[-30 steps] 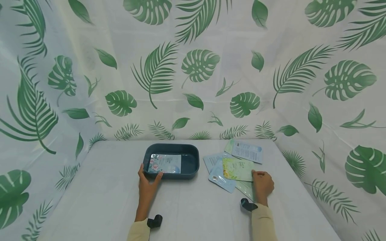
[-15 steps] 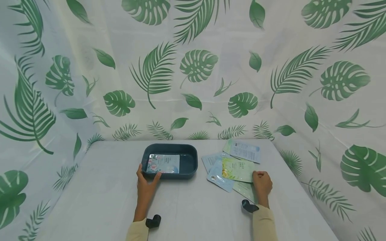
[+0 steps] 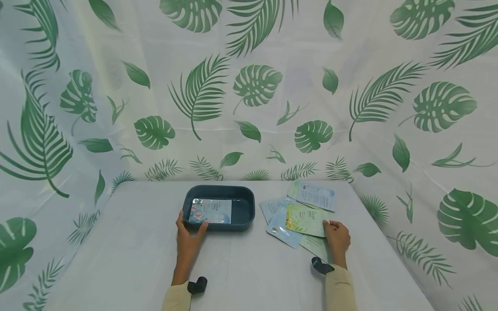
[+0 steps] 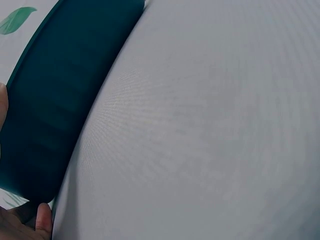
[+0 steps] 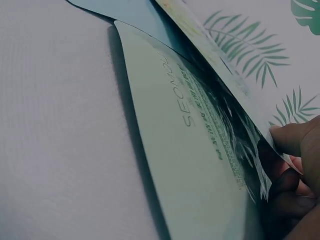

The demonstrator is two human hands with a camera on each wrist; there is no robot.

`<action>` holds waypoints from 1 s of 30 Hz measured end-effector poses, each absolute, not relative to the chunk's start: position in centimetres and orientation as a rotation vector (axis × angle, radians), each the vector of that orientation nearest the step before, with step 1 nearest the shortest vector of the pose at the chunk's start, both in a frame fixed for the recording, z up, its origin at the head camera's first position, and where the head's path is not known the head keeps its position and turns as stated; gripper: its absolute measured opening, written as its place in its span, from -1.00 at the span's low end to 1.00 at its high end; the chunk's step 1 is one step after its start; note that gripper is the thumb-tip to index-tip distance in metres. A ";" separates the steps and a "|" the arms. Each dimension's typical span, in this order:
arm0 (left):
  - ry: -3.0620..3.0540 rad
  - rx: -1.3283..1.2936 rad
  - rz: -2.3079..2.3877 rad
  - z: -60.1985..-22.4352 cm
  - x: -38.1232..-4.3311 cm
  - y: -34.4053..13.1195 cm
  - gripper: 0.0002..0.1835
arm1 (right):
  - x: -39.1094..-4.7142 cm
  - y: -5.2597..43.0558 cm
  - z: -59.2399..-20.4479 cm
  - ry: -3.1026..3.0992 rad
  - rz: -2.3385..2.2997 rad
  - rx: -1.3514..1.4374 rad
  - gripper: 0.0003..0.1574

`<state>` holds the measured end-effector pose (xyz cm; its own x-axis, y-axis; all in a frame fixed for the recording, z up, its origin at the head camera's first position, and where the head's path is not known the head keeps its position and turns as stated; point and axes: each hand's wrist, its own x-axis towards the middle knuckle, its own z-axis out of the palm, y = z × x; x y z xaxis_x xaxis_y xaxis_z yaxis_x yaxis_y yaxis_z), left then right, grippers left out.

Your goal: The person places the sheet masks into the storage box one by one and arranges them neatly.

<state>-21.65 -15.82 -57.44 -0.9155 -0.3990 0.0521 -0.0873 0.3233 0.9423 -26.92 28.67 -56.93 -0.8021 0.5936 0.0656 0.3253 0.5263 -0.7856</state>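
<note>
While the left grip holds a rounded tray (smooth-sided), the right grip pinches a glossy packet.

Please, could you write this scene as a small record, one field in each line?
left hand: grips the dark blue tray at its near left corner
right hand: pinches the yellow-green packet by its right edge
in tray: one floral packet, towards the left end
right of tray: overlapping blue and green packets
backdrop: white cloth with green leaves
</note>
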 end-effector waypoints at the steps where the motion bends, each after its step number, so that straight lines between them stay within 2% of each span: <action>1: -2.320 0.439 -1.621 -57.4 -21.6 -15.8 0.11 | -27.0 28.6 -57.0 -2.441 1.165 -0.763 -0.50; 14: -2.303 0.434 -1.635 -57.6 -21.8 -16.0 0.11 | -26.7 28.4 -56.4 -2.398 1.205 -0.709 -0.56; 21: -2.298 0.423 -1.636 -57.6 -21.9 -16.0 0.11 | -26.1 29.2 -54.6 -2.573 1.286 -0.642 -0.51; 30: -2.313 0.432 -1.635 -57.5 -21.7 -15.9 0.12 | -25.3 29.7 -53.4 -2.742 1.478 -0.743 -0.46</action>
